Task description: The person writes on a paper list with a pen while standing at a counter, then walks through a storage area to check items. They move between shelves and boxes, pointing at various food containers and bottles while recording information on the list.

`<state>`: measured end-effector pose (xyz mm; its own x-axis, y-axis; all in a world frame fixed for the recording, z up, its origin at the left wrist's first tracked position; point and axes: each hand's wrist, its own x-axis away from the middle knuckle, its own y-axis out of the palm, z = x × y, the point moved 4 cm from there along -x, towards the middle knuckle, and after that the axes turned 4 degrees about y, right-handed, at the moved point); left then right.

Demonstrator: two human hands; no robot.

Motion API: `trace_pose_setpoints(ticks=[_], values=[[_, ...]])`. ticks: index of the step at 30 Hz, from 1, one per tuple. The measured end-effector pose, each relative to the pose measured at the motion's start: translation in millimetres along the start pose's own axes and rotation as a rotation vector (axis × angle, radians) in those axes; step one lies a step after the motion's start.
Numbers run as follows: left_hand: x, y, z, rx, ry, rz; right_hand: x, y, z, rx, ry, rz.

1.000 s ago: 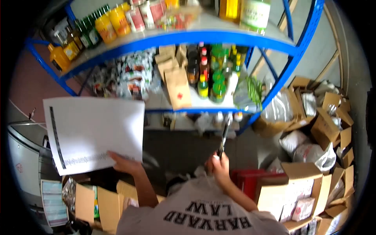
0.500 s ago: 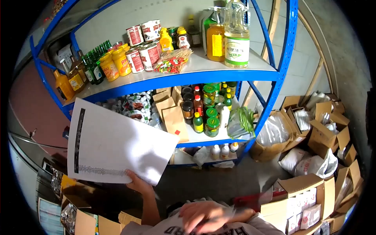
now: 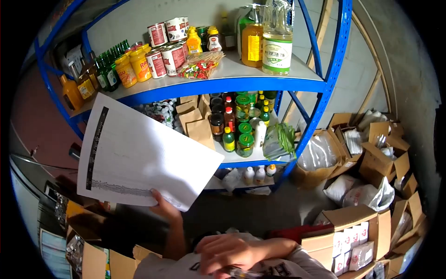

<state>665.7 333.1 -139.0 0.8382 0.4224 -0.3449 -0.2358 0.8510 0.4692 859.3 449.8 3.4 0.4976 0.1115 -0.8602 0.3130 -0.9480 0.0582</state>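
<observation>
My left hand grips the lower edge of a large white paper sheet, thumb on its face. The sheet is tilted, with a dark strip along its left side and faint print at the bottom. Close to my chest, my right hand is bent with curled fingers. A thin, partly transparent object shows under those fingers, too unclear to name. Behind the sheet stands a blue-framed shelf, whose middle level holds jars, small bottles and paper bags.
The top shelf carries cans, yellow jars, green bottles and a large clear bottle. White bottles stand on the bottom level. Open cardboard boxes and white bags lie at the right; more boxes at lower left.
The sheet has shifted slightly and its right corner reaches further right. My right hand has moved a little left. The shelf appears slightly further left and higher in view.
</observation>
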Motion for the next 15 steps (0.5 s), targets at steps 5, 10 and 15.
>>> trace_pose_setpoints(ticks=[5, 10, 15], values=[[3, -1, 7, 0.098, 0.011, 0.112, -20, -5, 9, -0.056, 0.061, 0.028], [3, -26, 10, -0.03, -0.078, 0.23, -24, -9, 21, -0.047, 0.015, 0.127], [9, -72, 2, -0.065, -0.142, 0.344, -34, -18, 35, -0.053, 0.153, 0.032]])
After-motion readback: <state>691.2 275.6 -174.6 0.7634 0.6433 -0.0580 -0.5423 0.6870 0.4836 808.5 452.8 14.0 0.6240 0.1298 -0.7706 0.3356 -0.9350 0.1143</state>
